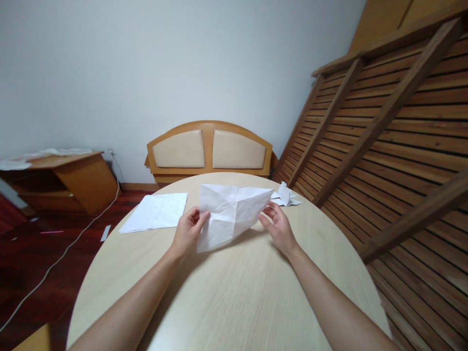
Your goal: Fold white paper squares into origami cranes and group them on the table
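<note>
1. White creased paper sheet [228, 207], held above the round table [234, 302].
2. Left hand [188, 229] pinches its left edge, thumb in front.
3. Right hand [279, 227], half-curled, at its right edge; cannot tell whether it grips.

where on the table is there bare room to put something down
The table shows a broad bare patch between the left forearm and right forearm. There is also room between the right forearm and the table's right edge, and left of the left forearm, on the near side of the stack. The far side is crowded: stack, held sheet, folded paper.
</note>
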A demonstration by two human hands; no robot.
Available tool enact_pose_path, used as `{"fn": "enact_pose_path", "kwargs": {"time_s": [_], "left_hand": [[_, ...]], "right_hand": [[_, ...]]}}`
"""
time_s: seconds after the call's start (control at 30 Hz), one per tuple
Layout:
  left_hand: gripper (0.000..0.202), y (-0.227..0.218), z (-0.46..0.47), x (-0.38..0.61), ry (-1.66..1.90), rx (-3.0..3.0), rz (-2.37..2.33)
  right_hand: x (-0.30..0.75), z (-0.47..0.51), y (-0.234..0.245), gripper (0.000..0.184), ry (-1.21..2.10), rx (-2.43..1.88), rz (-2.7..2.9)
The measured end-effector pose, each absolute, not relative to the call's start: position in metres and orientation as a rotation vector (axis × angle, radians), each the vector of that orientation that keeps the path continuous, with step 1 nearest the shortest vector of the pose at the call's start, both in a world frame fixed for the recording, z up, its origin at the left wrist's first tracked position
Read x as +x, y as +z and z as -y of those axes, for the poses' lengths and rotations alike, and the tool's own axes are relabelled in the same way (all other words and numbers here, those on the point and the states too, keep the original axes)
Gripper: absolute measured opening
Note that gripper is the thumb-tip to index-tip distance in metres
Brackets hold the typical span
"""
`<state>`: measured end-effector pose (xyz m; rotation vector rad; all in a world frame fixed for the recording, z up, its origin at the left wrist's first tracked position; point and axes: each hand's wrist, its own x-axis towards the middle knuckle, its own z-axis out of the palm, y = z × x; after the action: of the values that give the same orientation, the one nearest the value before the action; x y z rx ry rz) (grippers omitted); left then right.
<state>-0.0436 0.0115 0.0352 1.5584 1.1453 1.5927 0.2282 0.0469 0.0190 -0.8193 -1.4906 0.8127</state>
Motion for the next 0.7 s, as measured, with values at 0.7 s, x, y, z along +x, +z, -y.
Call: {"fn": "enact_pose_path", "kwargs": {"time_s": [0.7], "left_hand": [[0.029, 0.033, -0.014, -0.044, 1.37, 1.254, -1.251]], "right_hand": [[0.236, -0.057, 0.009, 0.041, 1.079, -0.925, 1.372]]}}
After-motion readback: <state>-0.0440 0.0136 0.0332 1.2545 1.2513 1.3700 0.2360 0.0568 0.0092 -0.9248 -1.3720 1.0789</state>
